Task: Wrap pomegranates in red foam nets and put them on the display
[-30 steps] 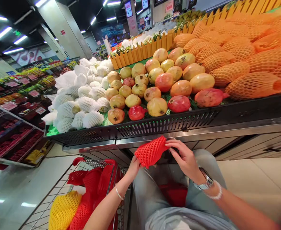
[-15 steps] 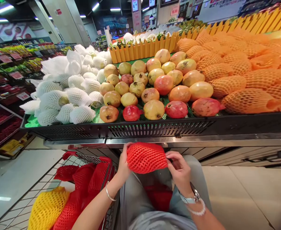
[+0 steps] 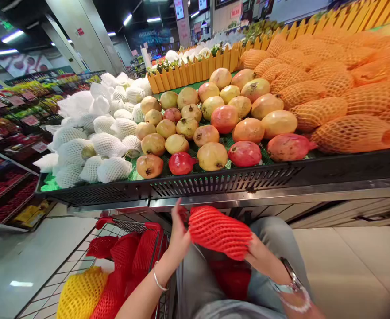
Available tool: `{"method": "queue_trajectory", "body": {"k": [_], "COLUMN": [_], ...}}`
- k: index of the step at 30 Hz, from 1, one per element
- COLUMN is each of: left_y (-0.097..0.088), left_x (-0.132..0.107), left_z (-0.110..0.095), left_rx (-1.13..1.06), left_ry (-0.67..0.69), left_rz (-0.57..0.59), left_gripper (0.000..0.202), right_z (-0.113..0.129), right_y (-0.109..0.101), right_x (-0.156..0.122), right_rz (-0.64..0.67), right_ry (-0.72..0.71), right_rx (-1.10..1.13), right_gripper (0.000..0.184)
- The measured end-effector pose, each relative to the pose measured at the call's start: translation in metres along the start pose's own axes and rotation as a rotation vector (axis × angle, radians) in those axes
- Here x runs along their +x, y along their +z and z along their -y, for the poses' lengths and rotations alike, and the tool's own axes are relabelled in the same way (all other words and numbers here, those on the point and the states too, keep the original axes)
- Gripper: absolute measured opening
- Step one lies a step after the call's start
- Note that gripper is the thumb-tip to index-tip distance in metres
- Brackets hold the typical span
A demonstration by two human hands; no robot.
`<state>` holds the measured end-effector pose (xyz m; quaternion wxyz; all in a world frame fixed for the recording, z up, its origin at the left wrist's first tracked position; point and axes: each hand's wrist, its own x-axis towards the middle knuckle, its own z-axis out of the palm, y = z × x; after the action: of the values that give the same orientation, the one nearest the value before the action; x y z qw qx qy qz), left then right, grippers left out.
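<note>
A red foam net sleeve (image 3: 219,232) sits over my lap, just below the display edge. It looks plump, but whether a fruit is inside is hidden. My right hand (image 3: 263,257) has its fingers in or behind the right end of the sleeve and bears it; those fingers are hidden. At the sleeve's left end is my left hand (image 3: 179,235), fingers raised and apart, its thumb side close to or touching the net. Bare mangoes or pomegranates are not told apart everywhere, but several crowned pomegranates (image 3: 212,156) lie in rows ahead.
Fruits in white foam nets (image 3: 115,169) are heaped left, and fruits in orange nets (image 3: 357,133) right. A black slotted tray edge (image 3: 214,181) fronts the display. On my left stands a wire cart (image 3: 68,252) holding red nets (image 3: 125,252) and a yellow net (image 3: 82,292).
My left hand has loosened from the sleeve's left end and its fingers lifted. My right hand has gone from pinching the right end to reaching into or behind it. The sleeve tilts down rightward.
</note>
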<state>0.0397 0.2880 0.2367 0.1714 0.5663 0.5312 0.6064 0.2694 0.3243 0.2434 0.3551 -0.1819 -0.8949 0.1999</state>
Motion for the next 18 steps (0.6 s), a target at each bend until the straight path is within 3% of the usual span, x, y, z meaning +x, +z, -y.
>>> {"method": "queue_trajectory", "body": {"k": [1,2,3,7,10,14,18], "left_y": [-0.003,-0.007,-0.011,-0.025,-0.029,-0.029,-0.026], "left_x": [0.001,0.003,0.004,0.002,-0.002,-0.006,-0.009], "left_z": [-0.003,-0.007,-0.011,-0.019,-0.020,-0.022,-0.026], "left_rx": [-0.047,-0.077,-0.090,-0.004,-0.002,0.004,-0.064], "left_ry": [0.081,0.176,0.272,0.529,0.605,0.589,0.410], "left_rz": [-0.132,-0.193,-0.174,0.231,0.291,0.410,0.603], "left_gripper": [0.044,0.034,0.026,0.019,0.029,0.071,0.096], "right_z": [-0.001,-0.002,-0.002,0.004,0.004,-0.004,-0.001], "right_y": [0.000,-0.001,-0.002,-0.002,0.003,0.007,0.006], "right_x": [-0.002,-0.003,-0.004,-0.005,-0.011,-0.020,-0.013], "right_rz": [-0.074,-0.136,-0.171,-0.159,-0.248,-0.280,-0.118], "right_ry": [-0.020,-0.034,-0.047,-0.080,-0.034,0.055,0.089], "right_rx": [-0.039,-0.072,-0.095,-0.072,-0.039,0.002,0.125], "right_gripper": [0.040,0.041,0.041,0.038,0.047,0.046,0.039]}}
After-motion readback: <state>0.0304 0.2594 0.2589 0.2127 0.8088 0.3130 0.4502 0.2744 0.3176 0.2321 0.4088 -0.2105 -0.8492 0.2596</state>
